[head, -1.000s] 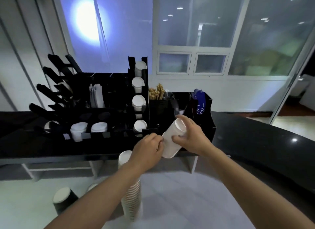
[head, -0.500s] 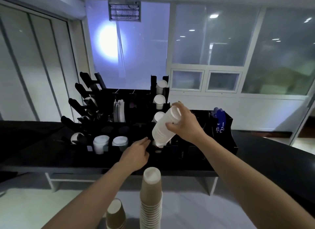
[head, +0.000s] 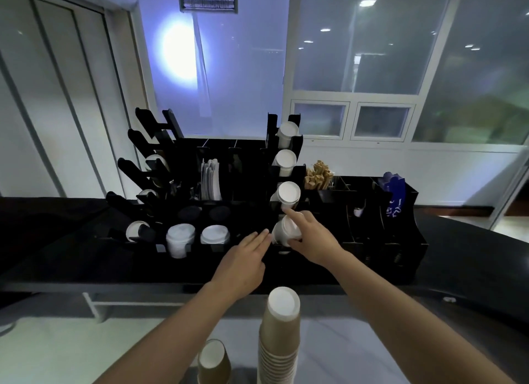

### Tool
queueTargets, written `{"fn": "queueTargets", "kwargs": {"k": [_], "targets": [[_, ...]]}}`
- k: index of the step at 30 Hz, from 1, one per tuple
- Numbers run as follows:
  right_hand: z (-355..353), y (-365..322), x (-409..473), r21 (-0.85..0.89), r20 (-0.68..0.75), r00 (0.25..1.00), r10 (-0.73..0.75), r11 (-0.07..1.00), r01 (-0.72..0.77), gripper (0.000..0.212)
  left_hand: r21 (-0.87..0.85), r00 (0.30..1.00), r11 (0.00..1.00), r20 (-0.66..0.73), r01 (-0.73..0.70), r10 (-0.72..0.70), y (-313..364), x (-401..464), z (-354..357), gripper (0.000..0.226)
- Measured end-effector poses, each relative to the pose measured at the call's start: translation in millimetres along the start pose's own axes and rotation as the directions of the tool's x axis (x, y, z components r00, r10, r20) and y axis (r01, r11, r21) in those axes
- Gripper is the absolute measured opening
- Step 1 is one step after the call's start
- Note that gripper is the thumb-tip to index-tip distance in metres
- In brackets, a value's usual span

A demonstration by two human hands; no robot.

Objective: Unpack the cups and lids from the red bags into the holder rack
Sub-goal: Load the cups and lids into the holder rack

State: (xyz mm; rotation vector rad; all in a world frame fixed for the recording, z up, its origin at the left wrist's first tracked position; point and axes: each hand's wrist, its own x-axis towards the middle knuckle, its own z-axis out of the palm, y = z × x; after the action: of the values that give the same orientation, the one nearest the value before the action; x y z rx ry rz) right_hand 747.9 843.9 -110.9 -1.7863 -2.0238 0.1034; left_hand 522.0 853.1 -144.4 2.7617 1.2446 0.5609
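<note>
A black holder rack [head: 246, 180] stands on the dark counter. My right hand [head: 312, 237] grips a stack of white cups [head: 283, 233] lying in the lowest slot of the rack's middle column, its index finger stretched over the top. My left hand [head: 243, 260] hovers flat just left of that stack, fingers straight, holding nothing. Three more white cup stacks [head: 287, 194] fill the slots above. White lids [head: 180, 237] sit in the front row. No red bag is in view.
A tall stack of brown paper cups [head: 282, 338] and a shorter one [head: 213, 363] stand close in front of me. Wooden stirrers [head: 317, 177] and a blue packet [head: 395, 194] fill compartments on the right. Empty black dispenser arms [head: 148, 143] stick out at the left.
My right hand has carried the white cup stack forward and down into the lowest slot. My left hand let go of the stack and now hovers beside it.
</note>
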Motion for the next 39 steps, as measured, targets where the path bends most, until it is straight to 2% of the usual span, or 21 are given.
{"fn": "queueTargets", "kwargs": {"k": [5, 8, 9, 11, 13, 15, 16, 18, 21, 23, 24, 25, 29, 32, 35, 37, 39], "targets": [[6, 5, -2, -0.024, -0.035, 0.999, -0.012, 1.0, 0.011, 0.092, -0.069, 1.0, 0.997, -0.024, -0.019, 0.017, -3, -3, 8, 0.07], [7, 0, -14, 0.079, -0.039, 0.999, 0.033, 0.996, -0.03, 0.093, -0.148, 0.999, 0.989, -0.047, -0.017, 0.01, -4, -10, 5, 0.063], [8, -4, -23, 0.121, -0.089, 0.994, 0.068, 0.991, -0.057, 0.089, -0.174, 0.998, 0.985, -0.06, -0.006, -0.004, -5, -15, 5, 0.057], [7, -11, -44, 0.168, -0.281, 0.954, 0.101, 0.984, -0.055, 0.07, -0.218, 0.995, 0.975, -0.088, 0.036, -0.057, -6, -29, 4, 0.044], [6, -15, -64, 0.183, -0.454, 0.889, 0.066, 0.983, 0.02, 0.04, -0.248, 0.987, 0.964, -0.105, 0.093, -0.122, -6, -43, 5, 0.034], [4, -18, -83, 0.246, -0.483, 0.873, 0.069, 0.967, 0.059, 0.02, -0.264, 0.978, 0.952, -0.099, 0.153, -0.184, -2, -58, 7, 0.027], [5, -20, -94, 0.338, -0.434, 0.894, 0.116, 0.94, 0.042, 0.018, -0.281, 0.974, 0.942, -0.082, 0.181, -0.211, 2, -65, 9, 0.026], [10, -23, -116, 0.563, -0.242, 0.947, 0.209, 0.825, -0.038, 0.026, -0.338, 0.965, 0.913, -0.047, 0.226, -0.257, 12, -79, 15, 0.025], [34, -23, -147, 0.747, 0.045, 0.984, 0.172, 0.649, -0.148, 0.04, -0.36, 0.955, 0.887, 0.036, 0.288, -0.295, 28, -102, 29, 0.032], [57, -22, -167, 0.768, 0.213, 0.972, 0.101, 0.597, -0.231, 0.083, -0.393, 0.94, 0.855, 0.104, 0.338, -0.323, 39, -118, 39, 0.038], [71, -23, -175, 0.756, 0.264, 0.961, 0.08, 0.602, -0.258, 0.097, -0.412, 0.928, 0.832, 0.14, 0.372, -0.345, 44, -127, 44, 0.041], [84, -25, -181, 0.742, 0.287, 0.956, 0.065, 0.616, -0.265, 0.103, -0.418, 0.913, 0.811, 0.178, 0.409, -0.368, 47, -137, 48, 0.044], [114, -37, -188, 0.728, 0.242, 0.965, 0.105, 0.637, -0.252, 0.097, -0.422, 0.857, 0.75, 0.324, 0.51, -0.4, 55, -165, 63, 0.061], [119, -39, -184, 0.72, 0.24, 0.958, 0.154, 0.634, -0.282, 0.096, -0.405, 0.811, 0.71, 0.396, 0.575, -0.431, 57, -172, 73, 0.061], [115, -36, -181, 0.696, 0.237, 0.95, 0.204, 0.647, -0.313, 0.088, -0.421, 0.767, 0.673, 0.532, 0.608, -0.36, 57, -176, 85, 0.074], [106, -33, -175, 0.711, 0.231, 0.941, 0.245, 0.618, -0.336, 0.09, -0.445, 0.744, 0.635, 0.581, 0.631, -0.331, 57, -179, 93, 0.09], [93, -30, -171, 0.748, 0.251, 0.932, 0.262, 0.558, -0.358, 0.088, -0.457, 0.756, 0.635, 0.562, 0.623, -0.337, 55, -180, 97, 0.101]]}}
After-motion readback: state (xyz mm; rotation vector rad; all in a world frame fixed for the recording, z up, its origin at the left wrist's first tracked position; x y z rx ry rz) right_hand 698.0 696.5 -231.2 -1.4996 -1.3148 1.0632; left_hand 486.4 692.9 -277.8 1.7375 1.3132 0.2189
